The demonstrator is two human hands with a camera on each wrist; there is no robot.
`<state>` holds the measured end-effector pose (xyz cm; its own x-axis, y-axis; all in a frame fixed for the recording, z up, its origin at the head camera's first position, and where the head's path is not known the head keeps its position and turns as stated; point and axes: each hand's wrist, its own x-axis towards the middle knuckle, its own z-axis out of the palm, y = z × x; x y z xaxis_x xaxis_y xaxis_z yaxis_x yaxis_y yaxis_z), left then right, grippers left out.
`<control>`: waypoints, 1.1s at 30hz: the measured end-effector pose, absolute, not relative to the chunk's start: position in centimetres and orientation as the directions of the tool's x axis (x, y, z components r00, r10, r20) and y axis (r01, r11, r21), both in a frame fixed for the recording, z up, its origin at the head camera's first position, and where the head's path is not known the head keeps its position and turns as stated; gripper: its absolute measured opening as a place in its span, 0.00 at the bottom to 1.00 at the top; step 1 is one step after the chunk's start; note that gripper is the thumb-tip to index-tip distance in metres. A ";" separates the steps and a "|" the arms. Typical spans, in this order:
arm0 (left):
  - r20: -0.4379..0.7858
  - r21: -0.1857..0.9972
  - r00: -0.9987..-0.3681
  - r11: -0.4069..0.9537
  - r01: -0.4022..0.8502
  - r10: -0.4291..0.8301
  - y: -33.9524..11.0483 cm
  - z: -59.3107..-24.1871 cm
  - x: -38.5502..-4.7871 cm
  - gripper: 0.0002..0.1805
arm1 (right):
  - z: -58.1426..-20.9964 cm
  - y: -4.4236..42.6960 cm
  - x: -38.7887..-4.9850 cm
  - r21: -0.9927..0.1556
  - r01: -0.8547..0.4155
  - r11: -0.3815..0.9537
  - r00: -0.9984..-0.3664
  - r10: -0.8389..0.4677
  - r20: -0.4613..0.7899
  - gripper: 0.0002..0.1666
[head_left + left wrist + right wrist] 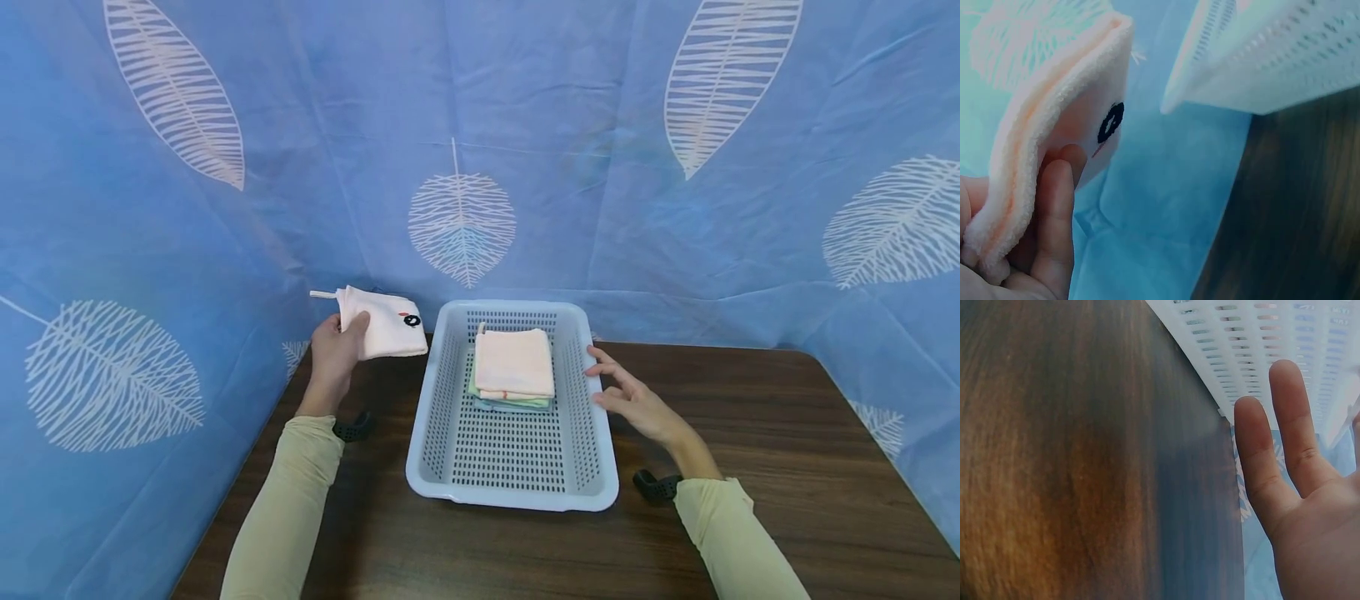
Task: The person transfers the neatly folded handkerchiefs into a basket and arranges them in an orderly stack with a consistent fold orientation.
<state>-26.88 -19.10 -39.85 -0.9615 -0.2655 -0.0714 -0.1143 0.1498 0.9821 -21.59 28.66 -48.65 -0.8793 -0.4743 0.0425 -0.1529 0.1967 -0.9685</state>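
In the head view my left hand (334, 357) pinches a folded pale pink towel (388, 327) by its left side, left of the basket. The towel has a hanging loop and a black embroidered mark; its thick folded edge shows in the left wrist view, between thumb and fingers (1055, 219). A light blue perforated basket (431, 417) stands on the table. Inside, towards its back, lies a stack of folded towels (514, 362), pink on top with green and blue edges below. My right hand (633, 400) is at the basket's right rim, its fingers (1291, 406) extended.
The dark wooden table (750, 433) reaches back to a blue curtain (570, 208) with white leaf prints, which also hangs along the left and right sides. Dark bands (657, 486) are on both wrists.
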 end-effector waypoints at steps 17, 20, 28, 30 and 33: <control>-0.101 0.993 -0.977 0.043 -0.111 -0.186 -16.0 -37.9 -26.7 0.32 | -48.8 28.8 -21.5 -0.966 -0.158 0.203 -0.880 -0.473 0.045 0.24; -0.107 0.992 -0.977 0.040 -0.116 -0.185 -15.4 -37.8 -26.6 0.31 | -48.7 28.8 -21.5 -0.966 -0.161 0.203 -0.880 -0.473 0.047 0.24; -0.080 0.996 -0.983 0.036 -0.087 -0.166 -14.3 -37.5 -26.6 0.28 | -48.6 28.6 -21.4 -0.967 -0.168 0.192 -0.877 -0.477 0.057 0.24; -0.067 0.997 -0.985 0.025 -0.072 -0.157 -14.0 -37.4 -26.6 0.27 | -48.6 28.6 -21.4 -0.969 -0.167 0.183 -0.874 -0.481 0.060 0.24; -0.050 0.999 -0.989 0.006 -0.051 -0.142 -13.4 -37.3 -26.7 0.28 | -48.5 28.6 -21.4 -0.971 -0.167 0.169 -0.871 -0.487 0.065 0.24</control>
